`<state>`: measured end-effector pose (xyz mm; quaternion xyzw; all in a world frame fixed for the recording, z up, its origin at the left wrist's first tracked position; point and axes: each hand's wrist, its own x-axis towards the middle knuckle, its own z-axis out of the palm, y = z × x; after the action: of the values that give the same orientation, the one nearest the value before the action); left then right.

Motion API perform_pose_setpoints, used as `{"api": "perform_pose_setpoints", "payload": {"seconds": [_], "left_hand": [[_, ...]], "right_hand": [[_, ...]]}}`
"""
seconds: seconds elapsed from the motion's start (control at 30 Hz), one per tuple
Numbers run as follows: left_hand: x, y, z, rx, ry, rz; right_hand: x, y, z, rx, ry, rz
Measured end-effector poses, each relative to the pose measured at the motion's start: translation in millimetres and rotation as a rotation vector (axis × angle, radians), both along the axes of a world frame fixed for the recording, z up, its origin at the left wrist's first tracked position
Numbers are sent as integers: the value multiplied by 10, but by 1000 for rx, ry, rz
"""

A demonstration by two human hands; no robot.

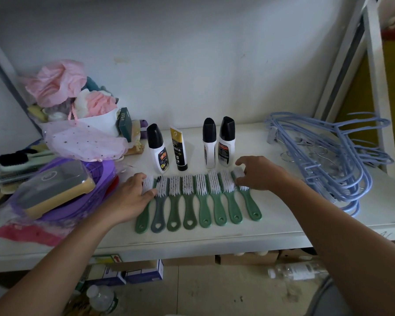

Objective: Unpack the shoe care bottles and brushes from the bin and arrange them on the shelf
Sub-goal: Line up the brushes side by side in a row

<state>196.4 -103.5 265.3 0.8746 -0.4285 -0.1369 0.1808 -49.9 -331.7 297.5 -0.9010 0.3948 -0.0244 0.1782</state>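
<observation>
The left hand (132, 197) lies flat, fingers together, on the leftmost of eight brushes (198, 195) rowed on the shelf (283, 215); the right hand (258, 173) curves over the rightmost head, grip unclear. Squeezing inward could ride handles over each other, and a shove to the far side might topple the upright bottles (209, 142) just behind.

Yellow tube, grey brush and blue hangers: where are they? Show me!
yellow tube (177, 142), head view, on the middle of its body.
grey brush (159, 209), head view, on its handle.
blue hangers (338, 179), head view, on the thick middle of the pile.
</observation>
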Motion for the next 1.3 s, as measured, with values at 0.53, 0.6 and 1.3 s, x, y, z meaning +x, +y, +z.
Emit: {"api": "perform_pose_setpoints", "payload": {"seconds": [0.53, 0.6, 1.3], "left_hand": [[-28, 3, 28, 6, 2, -8], [-40, -1, 37, 1, -2, -10], [-148, 10, 129, -42, 103, -17]], "right_hand": [[40, 36, -12, -23, -1, 0], [38, 37, -12, -20, -1, -2], [8, 15, -1, -23, 35, -13]]}}
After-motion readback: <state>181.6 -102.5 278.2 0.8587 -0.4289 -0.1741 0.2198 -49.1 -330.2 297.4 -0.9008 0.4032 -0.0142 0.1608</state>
